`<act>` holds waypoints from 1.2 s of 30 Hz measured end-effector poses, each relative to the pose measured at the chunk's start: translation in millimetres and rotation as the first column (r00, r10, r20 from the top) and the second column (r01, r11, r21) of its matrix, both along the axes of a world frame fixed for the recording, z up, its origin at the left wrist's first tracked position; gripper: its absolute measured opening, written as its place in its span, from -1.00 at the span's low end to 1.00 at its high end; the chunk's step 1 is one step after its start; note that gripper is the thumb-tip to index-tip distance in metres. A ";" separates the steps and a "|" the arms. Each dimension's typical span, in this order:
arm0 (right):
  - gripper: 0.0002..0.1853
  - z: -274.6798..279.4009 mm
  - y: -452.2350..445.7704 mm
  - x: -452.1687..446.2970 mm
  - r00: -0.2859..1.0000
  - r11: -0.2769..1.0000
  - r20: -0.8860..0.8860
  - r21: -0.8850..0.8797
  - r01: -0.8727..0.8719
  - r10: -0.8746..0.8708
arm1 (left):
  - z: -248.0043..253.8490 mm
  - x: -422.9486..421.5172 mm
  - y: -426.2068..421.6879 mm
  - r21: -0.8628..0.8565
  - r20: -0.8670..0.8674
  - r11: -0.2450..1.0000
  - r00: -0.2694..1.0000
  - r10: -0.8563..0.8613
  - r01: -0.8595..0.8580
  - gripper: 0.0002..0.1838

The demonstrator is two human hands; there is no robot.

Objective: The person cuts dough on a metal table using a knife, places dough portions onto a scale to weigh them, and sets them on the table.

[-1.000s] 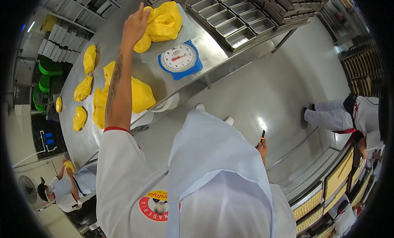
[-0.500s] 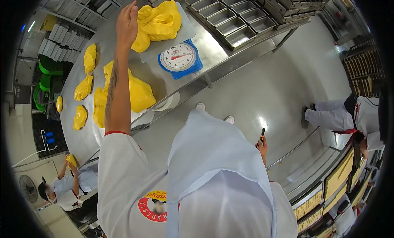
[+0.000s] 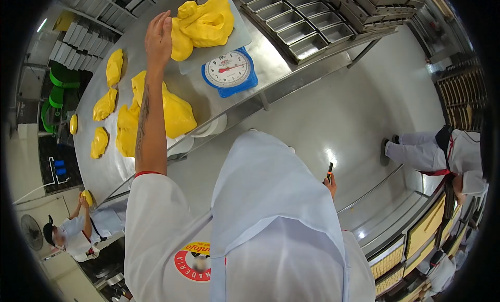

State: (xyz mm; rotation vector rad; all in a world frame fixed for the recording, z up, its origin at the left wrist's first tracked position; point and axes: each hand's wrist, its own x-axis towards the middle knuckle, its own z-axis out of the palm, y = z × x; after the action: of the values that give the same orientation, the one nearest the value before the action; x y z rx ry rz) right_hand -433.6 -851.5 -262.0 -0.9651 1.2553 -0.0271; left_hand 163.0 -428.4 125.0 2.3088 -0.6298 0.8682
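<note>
Gripping right hand [image 3: 332,186], right: black tool [image 3: 330,170].
Left hand [image 3: 158,41], upper left: outstretched beside yellow dough [image 3: 208,27].
Tray [image 3: 240,28], top: that dough.
Tins [image 3: 312,46], upper right: shiny interiors.

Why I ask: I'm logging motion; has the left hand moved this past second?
Yes: the left hand shifted leftward in view, relative to the scale.

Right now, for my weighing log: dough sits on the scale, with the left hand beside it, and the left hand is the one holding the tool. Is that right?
Not quite: the right hand holds the tool, as the head view shows. Dough does sit on the scale, with the left hand beside it.
</note>
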 end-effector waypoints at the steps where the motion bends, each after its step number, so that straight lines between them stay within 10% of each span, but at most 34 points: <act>1: -0.43 0.8 0.0 0.5 1.000 1.000 0.001 -0.002 -0.001 0.001 | 0.3 -1.7 1.0 0.003 0.002 1.000 1.000 0.000 0.000 -0.54; 24: -0.42 -11.0 -4.2 -8.9 0.998 0.997 0.000 -0.036 -0.063 0.063 | -24.1 -39.9 34.5 -0.069 -0.067 0.991 0.992 0.108 -0.113 -0.54; 29: -0.40 -12.4 -4.0 -8.9 0.997 0.999 0.066 -0.018 -0.028 0.029 | -90.7 -80.5 104.5 -0.121 -0.050 0.974 0.981 0.187 -0.192 -0.55; 31: -0.39 -12.9 -3.5 -5.3 0.997 0.997 0.009 -0.034 -0.071 0.071 | -112.3 -120.3 115.0 -0.464 -0.390 0.812 0.905 0.170 -0.353 -0.54; 36: -0.37 -17.1 2.9 0.3 0.992 0.992 0.012 0.021 -0.124 0.124 | -198.5 -219.0 198.4 -0.303 -0.500 0.733 0.757 0.421 -0.609 -0.50</act>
State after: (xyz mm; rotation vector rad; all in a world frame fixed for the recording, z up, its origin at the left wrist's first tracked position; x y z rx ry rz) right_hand -433.3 -848.6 -279.1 -1.0211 1.1812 0.0784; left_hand -55.9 -230.0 -73.5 2.1364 0.4151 0.6450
